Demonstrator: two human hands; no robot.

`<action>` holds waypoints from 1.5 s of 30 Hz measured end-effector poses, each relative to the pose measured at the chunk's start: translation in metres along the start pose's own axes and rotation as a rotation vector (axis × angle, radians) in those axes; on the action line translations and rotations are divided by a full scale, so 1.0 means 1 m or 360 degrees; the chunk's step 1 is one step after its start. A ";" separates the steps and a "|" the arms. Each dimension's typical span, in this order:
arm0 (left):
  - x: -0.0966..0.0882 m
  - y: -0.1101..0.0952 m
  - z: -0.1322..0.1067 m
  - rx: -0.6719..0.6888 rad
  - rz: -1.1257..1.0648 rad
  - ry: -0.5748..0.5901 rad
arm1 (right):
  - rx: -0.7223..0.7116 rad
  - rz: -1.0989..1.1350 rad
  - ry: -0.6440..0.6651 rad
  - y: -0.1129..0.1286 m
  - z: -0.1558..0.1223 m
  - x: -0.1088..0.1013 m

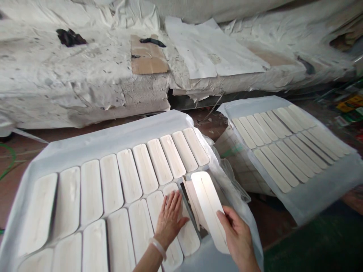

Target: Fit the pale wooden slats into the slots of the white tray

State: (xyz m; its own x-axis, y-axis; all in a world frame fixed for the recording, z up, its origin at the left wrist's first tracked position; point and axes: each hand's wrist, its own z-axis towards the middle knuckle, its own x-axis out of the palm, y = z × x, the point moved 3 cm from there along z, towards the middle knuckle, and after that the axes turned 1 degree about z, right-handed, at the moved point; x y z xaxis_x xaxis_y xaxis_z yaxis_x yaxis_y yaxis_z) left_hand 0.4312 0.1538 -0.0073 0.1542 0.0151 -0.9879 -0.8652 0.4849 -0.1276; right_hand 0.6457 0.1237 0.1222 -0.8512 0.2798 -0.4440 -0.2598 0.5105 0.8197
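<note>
A board wrapped in white cloth [113, 132] carries two rows of white oblong tray-shaped pieces with rounded ends. My left hand [169, 219] lies flat, fingers spread, on pieces in the near row. My right hand [236, 236] grips one white oblong piece [208, 206] by its lower edge, tilted up on its side at the right end of the near row. Thin flat strips [193, 202] stand between that piece and the row.
A second cloth-covered board [317, 181] at the right carries two rows of narrow white slats [286, 141]. Behind is a long bench draped in stained white sheets [85, 83], with a cardboard piece [147, 56] and dark rags on it. Reddish floor shows between the boards.
</note>
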 end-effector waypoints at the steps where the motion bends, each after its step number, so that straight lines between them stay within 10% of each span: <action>1: 0.001 0.001 -0.001 0.0009 0.0018 0.0004 | -0.0052 -0.0044 -0.0026 0.000 0.000 0.002; 25: -0.002 0.006 0.008 -0.0056 -0.0002 -0.0041 | -0.0026 -0.0101 0.0579 -0.098 0.073 0.073; 45: 0.003 -0.005 0.027 0.0035 -0.0078 -0.0177 | -0.0114 -0.0575 0.0475 -0.083 0.078 0.080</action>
State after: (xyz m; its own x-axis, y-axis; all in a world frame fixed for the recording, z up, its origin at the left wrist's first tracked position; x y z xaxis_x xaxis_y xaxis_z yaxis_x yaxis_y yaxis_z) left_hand 0.4488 0.1756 -0.0076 0.2493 0.0872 -0.9645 -0.8449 0.5063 -0.1727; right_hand 0.6347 0.1670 -0.0101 -0.7917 -0.1566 -0.5905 -0.5853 0.4716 0.6596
